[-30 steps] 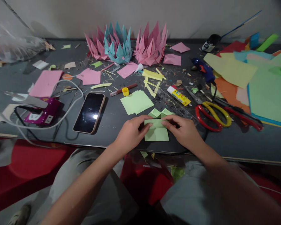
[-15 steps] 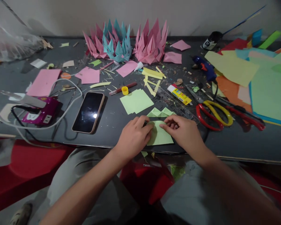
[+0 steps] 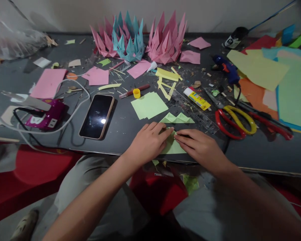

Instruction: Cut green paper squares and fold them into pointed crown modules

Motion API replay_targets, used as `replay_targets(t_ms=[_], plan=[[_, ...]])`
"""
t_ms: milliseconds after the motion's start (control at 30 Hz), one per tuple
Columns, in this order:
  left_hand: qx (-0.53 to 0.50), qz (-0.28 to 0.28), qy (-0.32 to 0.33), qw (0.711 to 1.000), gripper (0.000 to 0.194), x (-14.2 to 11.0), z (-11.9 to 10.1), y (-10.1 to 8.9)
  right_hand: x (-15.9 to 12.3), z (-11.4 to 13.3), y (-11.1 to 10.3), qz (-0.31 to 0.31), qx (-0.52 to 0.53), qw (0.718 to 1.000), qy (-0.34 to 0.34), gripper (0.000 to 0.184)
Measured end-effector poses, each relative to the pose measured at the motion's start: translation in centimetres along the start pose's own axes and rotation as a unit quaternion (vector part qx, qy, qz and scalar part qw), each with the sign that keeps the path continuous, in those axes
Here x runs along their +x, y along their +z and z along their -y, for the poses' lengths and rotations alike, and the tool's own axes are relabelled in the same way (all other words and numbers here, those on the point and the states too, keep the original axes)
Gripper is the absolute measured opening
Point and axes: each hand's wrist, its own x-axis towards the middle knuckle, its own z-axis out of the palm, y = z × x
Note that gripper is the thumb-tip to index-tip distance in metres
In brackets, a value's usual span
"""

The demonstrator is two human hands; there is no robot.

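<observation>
A light green sheet of paper (image 3: 174, 148) lies near the table's front edge under both my hands. My left hand (image 3: 150, 140) presses on its left part, with the index finger stretched to the paper's upper edge. From the right, my right hand (image 3: 197, 144) pinches the paper near the top middle, fingertips close to the left index finger. Much of the sheet's upper part is hidden by the fingers. Just beyond my hands sit folded green paper pieces (image 3: 178, 118) with pointed tops. A stack of green paper squares (image 3: 150, 105) lies behind them to the left.
Left of my hands are a phone (image 3: 97, 116) and a purple power adapter (image 3: 46, 115) with cables. To the right lie scissors (image 3: 235, 122), a glue stick (image 3: 197, 98) and a glue gun (image 3: 227, 68). Pink and blue folded-paper crowns (image 3: 165, 43) stand at the back among scraps.
The green sheet's folded upper flap was opened out, and my fingertips have come together at its top middle. The view has shifted slightly.
</observation>
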Motion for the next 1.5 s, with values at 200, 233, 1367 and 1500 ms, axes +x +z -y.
replay_targets(t_ms=[200,233,1367,1500], plan=[[0.014,0.001,-0.002,1.000,0.032,0.2,-0.1,0.0,0.0,-0.5,-0.1,0.015,-0.026,0.999,-0.041,0.024],[0.015,0.000,-0.002,1.000,0.032,0.2,-0.2,0.0,0.0,-0.5,-0.1,0.015,-0.024,0.999,-0.044,0.025],[-0.028,-0.019,-0.147,0.989,0.030,1.0,-1.5,0.1,0.2,-0.4,-1.3,0.006,0.050,0.998,0.031,0.020],[0.015,-0.029,-0.194,0.980,0.043,0.7,-1.2,-0.2,1.1,-1.0,0.2,0.016,0.011,0.999,0.034,0.025]])
